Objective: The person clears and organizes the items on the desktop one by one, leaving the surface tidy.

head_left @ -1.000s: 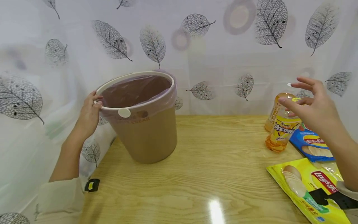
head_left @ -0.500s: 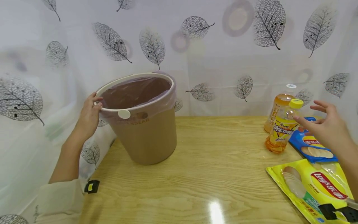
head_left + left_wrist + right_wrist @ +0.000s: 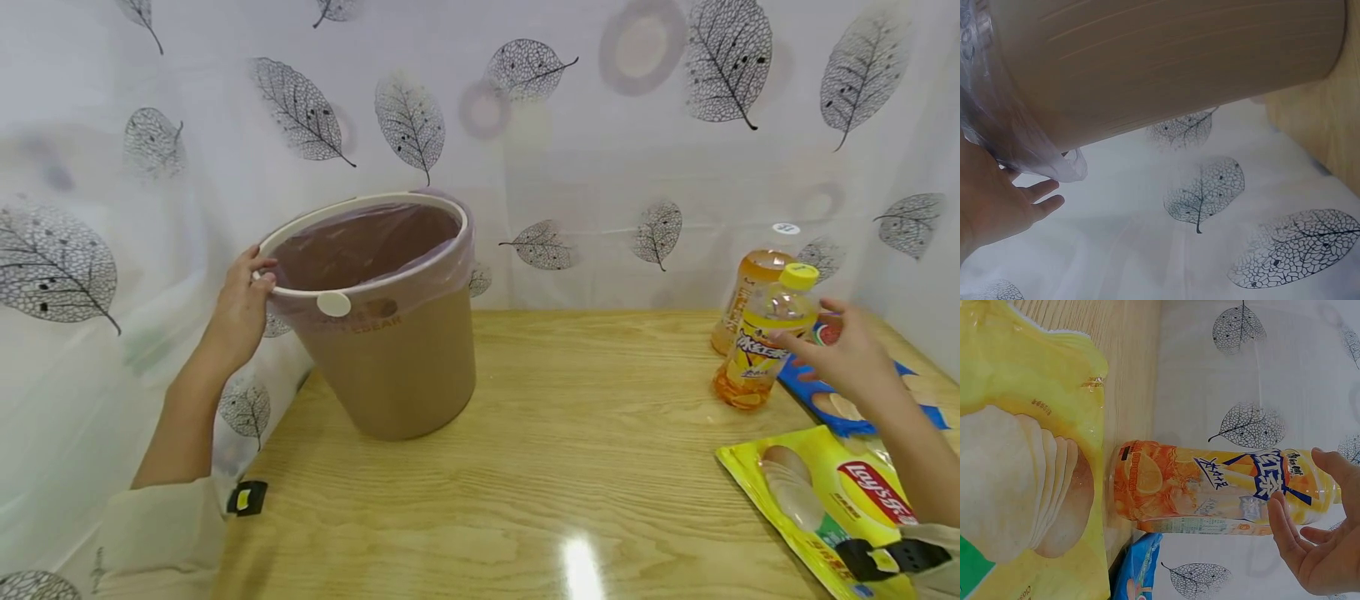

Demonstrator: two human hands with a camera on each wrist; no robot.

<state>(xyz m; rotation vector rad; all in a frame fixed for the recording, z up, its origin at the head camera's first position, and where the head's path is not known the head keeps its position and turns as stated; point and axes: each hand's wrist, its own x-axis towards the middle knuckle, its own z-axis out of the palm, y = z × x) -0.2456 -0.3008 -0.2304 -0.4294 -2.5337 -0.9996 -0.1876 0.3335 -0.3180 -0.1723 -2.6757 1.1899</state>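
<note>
A brown trash bin (image 3: 397, 367), lined with a thin translucent purple bag (image 3: 1019, 125), stands tilted at the left of the table. My left hand (image 3: 242, 307) holds its pale rim (image 3: 360, 291) at the left side, finger and thumb at the edge. At the right stands an iced tea bottle (image 3: 757, 354) with a yellow cap and orange-yellow label. My right hand (image 3: 843, 354) is beside it, thumb and fingers spread at label height and overlapping the bottle (image 3: 1210, 481) in the right wrist view. A second amber-drink bottle (image 3: 727, 329) is partly hidden behind the first.
A yellow Lay's chip bag (image 3: 817, 492) lies at the front right, under my right forearm. Behind it is a blue chip bag (image 3: 810, 392), partly covered by the arm. A leaf-patterned white curtain (image 3: 570, 167) hangs behind the wooden table (image 3: 570, 442).
My right hand moves from above the bottles, out to the right, then down and in to the yellow-capped bottle's label. The left hand and the trash bin stay put.
</note>
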